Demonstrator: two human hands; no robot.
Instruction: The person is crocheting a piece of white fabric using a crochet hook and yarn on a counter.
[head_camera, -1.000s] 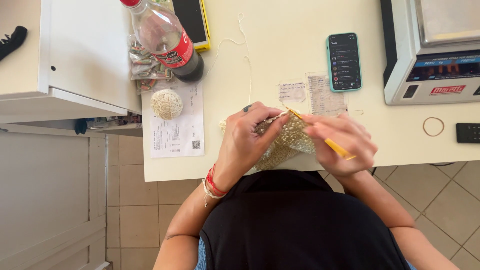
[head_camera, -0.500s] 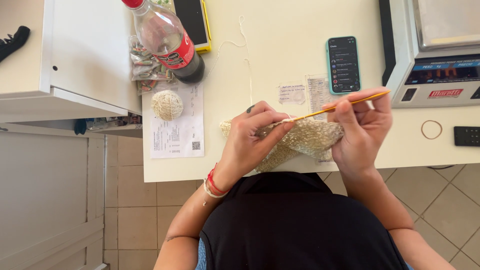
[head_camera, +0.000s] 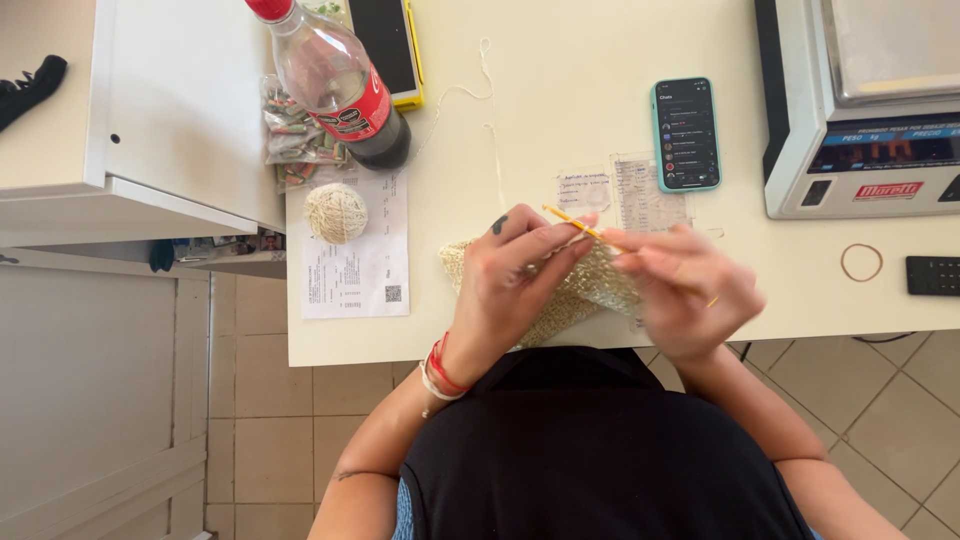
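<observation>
Since half a second ago, right hand (head_camera: 685, 290) has dropped lower, closed around yellow crochet hook (head_camera: 575, 222), blurred. Left hand (head_camera: 520, 275) pinches beige crocheted piece (head_camera: 600, 290) at desk's (head_camera: 560, 110) near edge, steadying it for stitching. Yarn ball (head_camera: 336, 212) rests on paper (head_camera: 355, 270), near left edge.

A big plastic bottle (head_camera: 335, 85) with a red cap lies near the far left corner of the bench (head_camera: 560, 110). Small candy wrappers (head_camera: 290, 140) sit beside it. A paper sheet (head_camera: 355, 250) lies by the left edge. A phone (head_camera: 686, 134) in a teal case lies face up toward the far side. A white scale (head_camera: 860, 110) stands at the right edge. A rubber band (head_camera: 861, 262) lies in front of the scale.
</observation>
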